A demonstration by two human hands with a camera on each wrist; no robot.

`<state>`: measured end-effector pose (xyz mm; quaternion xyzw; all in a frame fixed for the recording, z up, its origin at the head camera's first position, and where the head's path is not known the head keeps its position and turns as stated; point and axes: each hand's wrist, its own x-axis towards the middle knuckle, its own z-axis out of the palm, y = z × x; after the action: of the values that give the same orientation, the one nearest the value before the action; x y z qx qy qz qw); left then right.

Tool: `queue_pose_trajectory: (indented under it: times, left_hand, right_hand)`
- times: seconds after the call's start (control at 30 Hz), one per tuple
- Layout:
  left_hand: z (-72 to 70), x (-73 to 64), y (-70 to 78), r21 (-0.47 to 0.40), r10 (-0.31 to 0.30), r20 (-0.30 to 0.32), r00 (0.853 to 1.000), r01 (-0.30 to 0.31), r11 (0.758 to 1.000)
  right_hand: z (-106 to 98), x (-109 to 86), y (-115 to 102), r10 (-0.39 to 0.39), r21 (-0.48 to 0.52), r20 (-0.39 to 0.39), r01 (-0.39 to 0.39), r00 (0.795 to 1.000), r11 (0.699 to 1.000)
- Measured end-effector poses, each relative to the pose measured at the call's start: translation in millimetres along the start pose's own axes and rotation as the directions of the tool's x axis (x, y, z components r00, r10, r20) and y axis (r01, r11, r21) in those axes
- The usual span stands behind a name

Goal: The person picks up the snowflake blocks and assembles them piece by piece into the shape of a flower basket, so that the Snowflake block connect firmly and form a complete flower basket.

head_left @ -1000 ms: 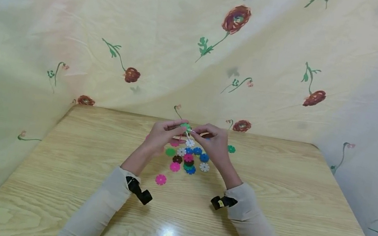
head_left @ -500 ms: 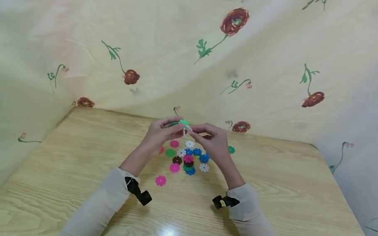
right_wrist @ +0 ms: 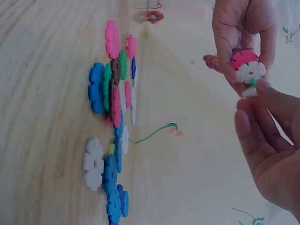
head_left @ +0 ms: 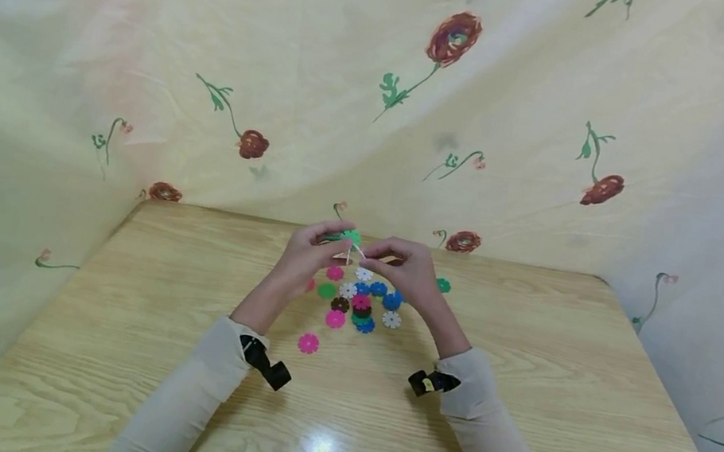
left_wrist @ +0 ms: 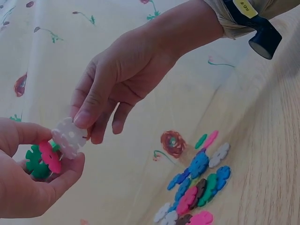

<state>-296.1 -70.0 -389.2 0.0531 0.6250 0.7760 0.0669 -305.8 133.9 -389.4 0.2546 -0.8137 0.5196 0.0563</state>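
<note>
Above the far part of the table, my left hand (head_left: 314,250) holds a joined cluster of notched plastic flower discs. A green disc (left_wrist: 36,161) and a pink disc (left_wrist: 50,157) of that cluster show between its thumb and fingers. My right hand (head_left: 408,270) pinches a white flower disc (left_wrist: 68,136) between thumb and fingertips, right against the cluster. In the right wrist view another white disc (right_wrist: 251,72) sits beside the pink one in the left hand. Whether the pinched disc is slotted into the cluster, I cannot tell; fingers hide part of it.
Below the hands, loose flower discs lie heaped on the wooden table (head_left: 165,353): blue (head_left: 365,326), pink (head_left: 335,319), white (head_left: 391,319), brown and green. One pink disc (head_left: 308,343) lies nearer; a green disc (head_left: 443,285) lies right. Flowered cloth (head_left: 328,91) hangs behind.
The held cluster has turned and shifted slightly left, with its green disc now facing the head camera more. The right hand stays close, pinching the white disc. The discs on the table lie unchanged.
</note>
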Motion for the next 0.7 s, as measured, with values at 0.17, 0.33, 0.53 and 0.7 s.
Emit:
queue_pose_trajectory:
  times: [0.17,0.33,0.53,0.7]
  left_hand:
    - [-1.5,1.7,-0.5,-0.031,-0.008,-0.038,0.999,0.007,1.0]
    - [-3.5,2.3,-0.5,-0.036,-0.022,-0.092,0.996,0.018,0.999]
    - [-5.8,2.3,-1.1,-0.037,-0.028,-0.109,0.994,0.024,0.999]
    - [-4.6,1.6,-0.2,-0.047,-0.009,-0.075,0.997,0.006,0.999]
  right_hand:
    - [-12,0.5,2,0.071,-0.087,0.116,-0.061,0.991,0.994]
    - [-27,-3.0,5,0.087,-0.167,0.249,-0.046,0.965,0.985]
    - [-41,-9.9,19,0.114,-0.215,0.405,-0.026,0.907,0.976]
    - [-46,-17.8,34,0.149,-0.258,0.476,-0.024,0.867,0.966]
